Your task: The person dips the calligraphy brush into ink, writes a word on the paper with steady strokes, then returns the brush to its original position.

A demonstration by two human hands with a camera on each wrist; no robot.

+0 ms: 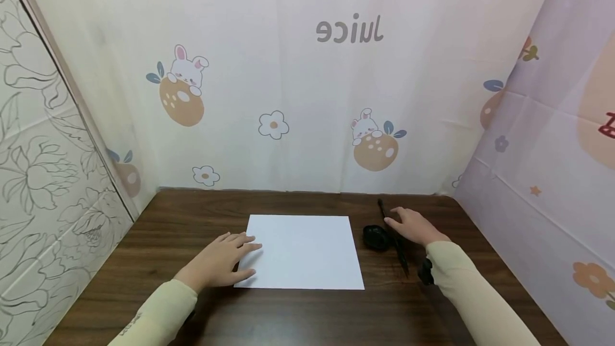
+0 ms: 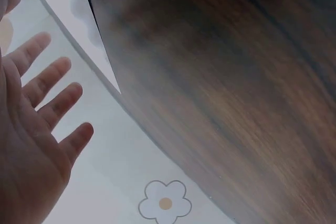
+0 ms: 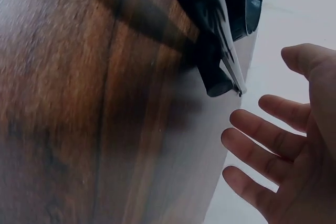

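A white sheet of paper (image 1: 302,252) lies flat on the dark wooden table. My left hand (image 1: 221,258) is over its left edge, fingers spread and holding nothing; the left wrist view shows the same hand (image 2: 31,114) with its fingers apart. To the right of the paper stands a small round black dish (image 1: 376,237), with a slender black brush-like stick (image 1: 401,259) beside it. My right hand (image 1: 415,226) hovers over the stick, partly covering it. In the right wrist view the relaxed fingers (image 3: 268,135) are apart from the stick's blunt black end (image 3: 216,80).
A curtain (image 1: 307,79) printed with rabbits, oranges and flowers hangs behind the table's far edge. More patterned cloth (image 1: 552,138) borders the right side, and a flower-lined panel (image 1: 48,164) borders the left. Dark wood (image 1: 307,316) lies in front of the paper.
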